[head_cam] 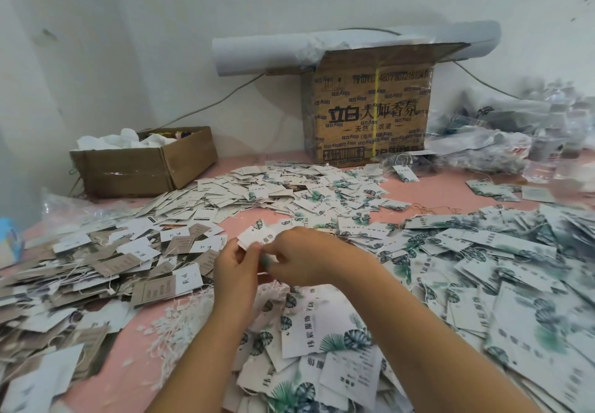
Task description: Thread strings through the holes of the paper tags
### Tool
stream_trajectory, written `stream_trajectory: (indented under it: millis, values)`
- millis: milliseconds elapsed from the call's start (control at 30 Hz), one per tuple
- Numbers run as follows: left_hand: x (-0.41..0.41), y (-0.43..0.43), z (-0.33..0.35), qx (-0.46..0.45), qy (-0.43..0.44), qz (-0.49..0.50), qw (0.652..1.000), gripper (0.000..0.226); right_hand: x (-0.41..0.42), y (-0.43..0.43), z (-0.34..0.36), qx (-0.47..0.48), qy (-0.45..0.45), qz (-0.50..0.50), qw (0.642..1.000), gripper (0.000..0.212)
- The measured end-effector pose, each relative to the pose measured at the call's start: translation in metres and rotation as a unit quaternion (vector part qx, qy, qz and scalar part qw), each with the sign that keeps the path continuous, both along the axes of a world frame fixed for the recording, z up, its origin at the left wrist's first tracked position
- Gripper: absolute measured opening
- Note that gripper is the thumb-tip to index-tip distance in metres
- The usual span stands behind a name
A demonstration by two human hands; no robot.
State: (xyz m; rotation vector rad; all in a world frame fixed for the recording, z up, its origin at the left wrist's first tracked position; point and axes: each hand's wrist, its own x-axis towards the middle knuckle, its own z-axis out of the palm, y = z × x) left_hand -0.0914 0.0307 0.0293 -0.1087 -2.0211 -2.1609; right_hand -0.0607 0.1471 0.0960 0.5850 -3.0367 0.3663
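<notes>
Looking through the head camera: I see both hands raised together over the middle of a pink worktop (pixel 128 348).
Left hand (pixel 236 263): thumb and fingers curled, pinching the lower left edge of a small white paper tag with a green leaf print (pixel 252 235).
Right hand (pixel 299 256): fingers bent inward, their tips closed on the same tag at its lower right, touching the left hand's fingers.
Held tag: lifted clear of the worktop, tilted, with its leaf corner pointing away from me.
String at the tag: I cannot tell whether one runs through its hole; the fingers cover that spot.
Loose white strings (pixel 180 319): a tangled bunch lying on the pink surface just below the left wrist.
Grey-brown and white card tags (pixel 96 267): a wide heap to my left, many with strings on them.
Leaf-printed white tags (pixel 483 267): a thick spread to my right, running under the right forearm.
Far heap of mixed small tags (pixel 273 187): beyond the hands, toward the wall.
Low open brown cardboard box (pixel 145 167): far left by the wall, with white stuffing in it.
Tall printed cardboard carton (pixel 370 113): against the wall, with a roll of white paper (pixel 257 55) across its top.
Clear plastic bags (pixel 515 129): piled to the carton's right.
</notes>
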Motion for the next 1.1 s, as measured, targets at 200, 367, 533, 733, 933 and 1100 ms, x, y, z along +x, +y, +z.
stream_trajectory:
  millis: [200,367,533,733,933,1100]
  values:
    - [0.000,0.004,-0.008,-0.047,0.051,-0.013,0.998,0.012,-0.007,0.019,-0.003,-0.204,0.028,-0.024,0.978,0.026]
    - [0.000,0.006,-0.015,-0.054,0.054,-0.023,0.997,0.013,-0.019,0.017,-0.027,-0.358,0.095,-0.100,0.923,0.008]
    - [0.003,0.007,-0.017,-0.050,0.065,-0.021,0.996,0.017,-0.025,0.014,-0.045,-0.362,0.150,-0.149,0.908,0.012]
    - [0.007,0.008,-0.020,-0.048,0.119,-0.003,0.992,0.014,-0.023,0.013,-0.057,-0.321,0.190,-0.168,0.912,0.015]
    - [0.009,0.008,-0.021,-0.069,0.146,0.015,0.987,0.015,-0.024,0.016,-0.058,-0.309,0.205,-0.183,0.911,0.019]
    - [0.014,0.008,-0.018,-0.037,0.171,0.023,0.984,0.008,-0.021,0.013,-0.056,-0.344,0.221,-0.131,0.903,0.016]
